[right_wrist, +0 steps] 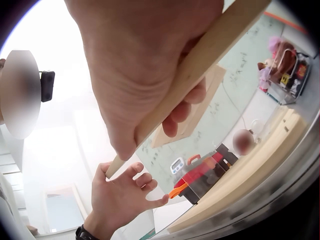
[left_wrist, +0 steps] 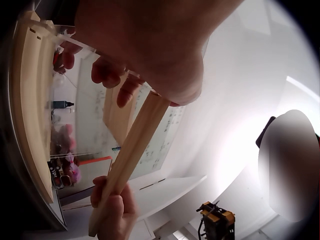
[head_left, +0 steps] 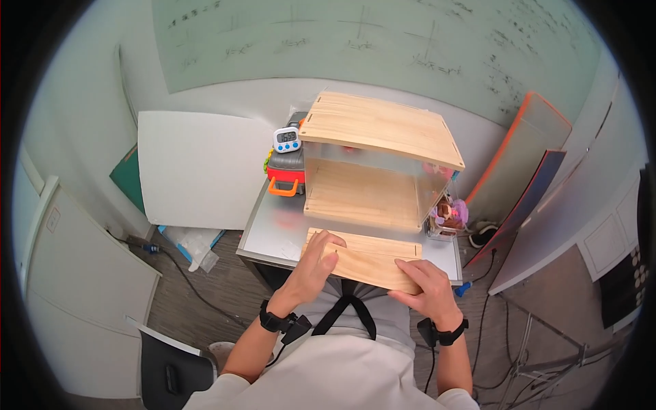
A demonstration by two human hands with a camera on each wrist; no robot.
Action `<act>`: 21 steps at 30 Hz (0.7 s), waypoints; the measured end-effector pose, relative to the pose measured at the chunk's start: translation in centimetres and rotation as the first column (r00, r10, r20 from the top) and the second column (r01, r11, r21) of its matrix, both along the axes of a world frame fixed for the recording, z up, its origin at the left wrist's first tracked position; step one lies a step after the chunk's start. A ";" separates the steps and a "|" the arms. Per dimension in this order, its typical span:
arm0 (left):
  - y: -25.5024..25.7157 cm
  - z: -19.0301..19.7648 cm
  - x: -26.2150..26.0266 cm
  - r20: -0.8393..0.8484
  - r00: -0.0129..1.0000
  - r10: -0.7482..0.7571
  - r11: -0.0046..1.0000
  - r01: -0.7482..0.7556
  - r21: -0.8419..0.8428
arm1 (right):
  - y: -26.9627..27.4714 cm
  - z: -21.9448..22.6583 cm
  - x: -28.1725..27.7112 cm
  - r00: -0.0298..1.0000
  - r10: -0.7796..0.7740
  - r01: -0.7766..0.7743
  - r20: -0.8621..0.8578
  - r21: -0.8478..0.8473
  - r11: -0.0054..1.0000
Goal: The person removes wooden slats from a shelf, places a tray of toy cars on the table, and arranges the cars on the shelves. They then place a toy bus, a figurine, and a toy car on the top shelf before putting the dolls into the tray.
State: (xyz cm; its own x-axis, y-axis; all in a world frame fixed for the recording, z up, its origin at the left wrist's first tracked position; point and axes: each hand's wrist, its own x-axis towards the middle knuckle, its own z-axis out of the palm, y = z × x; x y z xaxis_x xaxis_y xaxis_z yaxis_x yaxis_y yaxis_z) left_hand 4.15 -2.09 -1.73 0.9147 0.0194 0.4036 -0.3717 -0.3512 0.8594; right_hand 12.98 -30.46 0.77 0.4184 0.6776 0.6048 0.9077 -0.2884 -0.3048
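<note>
A light wooden board [head_left: 372,268] is held slanted at the table's near edge, in front of a wooden box [head_left: 383,126] with clear sides. At its left end, the left hand [head_left: 311,272] grips it, thumb on the near face and fingers over the far edge. The right hand [head_left: 432,292] grips the other end. In the left wrist view, the right hand [left_wrist: 117,212] has its fingers round the board [left_wrist: 134,142]. The right wrist view shows the left hand [right_wrist: 117,200] with several fingers spread beside the board [right_wrist: 202,62].
Left of the box, a white timer [head_left: 287,140] stands on a grey and red toy case [head_left: 285,167]. A clear container with dolls [head_left: 447,215] is at its right. A white panel [head_left: 201,171] leans at the left, and cables lie on the floor.
</note>
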 end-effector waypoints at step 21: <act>10.9 -5.1 4.4 -0.165 0.983 0.077 0.760 -0.164 -0.628 | 2.8 -2.1 3.7 0.941 -0.044 0.085 -0.336 0.109 0.990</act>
State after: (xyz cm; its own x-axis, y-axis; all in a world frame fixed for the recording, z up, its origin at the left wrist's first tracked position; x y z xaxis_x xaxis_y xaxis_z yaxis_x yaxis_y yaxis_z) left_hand 8.60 8.83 -6.87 0.9274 0.3452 0.1442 -0.2417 0.2585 0.9353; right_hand 16.68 -27.66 -1.34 0.6496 0.5734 0.4992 0.7295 -0.2853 -0.6217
